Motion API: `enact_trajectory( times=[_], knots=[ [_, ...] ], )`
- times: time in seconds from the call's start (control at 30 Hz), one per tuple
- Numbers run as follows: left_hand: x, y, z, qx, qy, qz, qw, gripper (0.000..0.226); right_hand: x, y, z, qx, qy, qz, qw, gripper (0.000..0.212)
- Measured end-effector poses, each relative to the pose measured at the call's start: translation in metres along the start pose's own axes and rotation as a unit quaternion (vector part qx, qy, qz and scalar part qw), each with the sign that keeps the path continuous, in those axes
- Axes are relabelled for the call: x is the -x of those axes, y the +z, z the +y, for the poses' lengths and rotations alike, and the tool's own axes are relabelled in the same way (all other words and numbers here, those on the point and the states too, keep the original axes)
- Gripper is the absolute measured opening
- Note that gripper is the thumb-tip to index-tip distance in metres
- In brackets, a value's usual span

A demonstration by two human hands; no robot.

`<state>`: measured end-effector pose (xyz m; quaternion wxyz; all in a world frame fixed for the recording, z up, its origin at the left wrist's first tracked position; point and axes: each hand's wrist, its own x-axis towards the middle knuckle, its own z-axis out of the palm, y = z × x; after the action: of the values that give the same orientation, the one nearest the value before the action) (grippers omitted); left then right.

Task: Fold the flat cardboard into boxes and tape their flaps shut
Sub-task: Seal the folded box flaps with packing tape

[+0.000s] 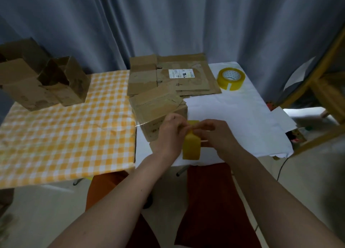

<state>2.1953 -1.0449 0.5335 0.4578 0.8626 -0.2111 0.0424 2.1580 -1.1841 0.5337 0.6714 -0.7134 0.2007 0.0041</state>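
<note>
My left hand (170,131): pinching the top of the yellow tape roll (192,143).
My right hand (214,133): gripping that roll's other side.
Folded box (158,109): on white cloth (233,107), just behind my hands.
Flat cardboard (186,75): stacked farther back.

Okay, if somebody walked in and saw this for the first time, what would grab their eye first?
Probably the yellow roll of tape at the centre, held between the left hand and right hand, both picking at its top edge just in front of a folded cardboard box. Next, the orange checked tablecloth on the left, with open boxes at its far corner. A second tape roll lies far right beside the flat cardboard stack.
</note>
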Motion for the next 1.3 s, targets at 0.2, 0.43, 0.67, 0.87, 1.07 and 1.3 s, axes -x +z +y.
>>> enact_trajectory(
  times=[0.2,0.43,0.67,0.87,1.07,1.3],
  knots=[
    [-0.019,0.028,0.010,-0.032,-0.018,-0.041,0.998,0.030,-0.019,-0.034,0.008,0.094,-0.072,0.114,0.986,0.017],
    [-0.035,-0.005,-0.038,-0.311,-0.002,-0.034,0.950,0.068,-0.060,-0.056,0.061,0.554,-0.100,0.098,0.821,0.019],
    [-0.026,-0.044,-0.084,-0.122,-0.077,-0.008,0.990,0.053,-0.070,-0.052,0.078,0.650,-0.069,0.022,0.756,0.028],
    [-0.079,-0.074,-0.116,-0.173,-0.103,0.015,0.979,0.058,-0.063,0.015,0.037,0.442,-0.212,0.046,0.870,0.072],
    [-0.115,-0.098,-0.123,-0.154,-0.178,-0.142,0.962,0.044,-0.061,0.099,0.008,0.224,-0.089,0.026,0.970,0.076],
    [-0.071,-0.099,-0.126,-0.132,-0.233,-0.184,0.946,0.043,-0.083,0.124,0.001,0.046,-0.034,0.103,0.993,0.067]
  ],
)
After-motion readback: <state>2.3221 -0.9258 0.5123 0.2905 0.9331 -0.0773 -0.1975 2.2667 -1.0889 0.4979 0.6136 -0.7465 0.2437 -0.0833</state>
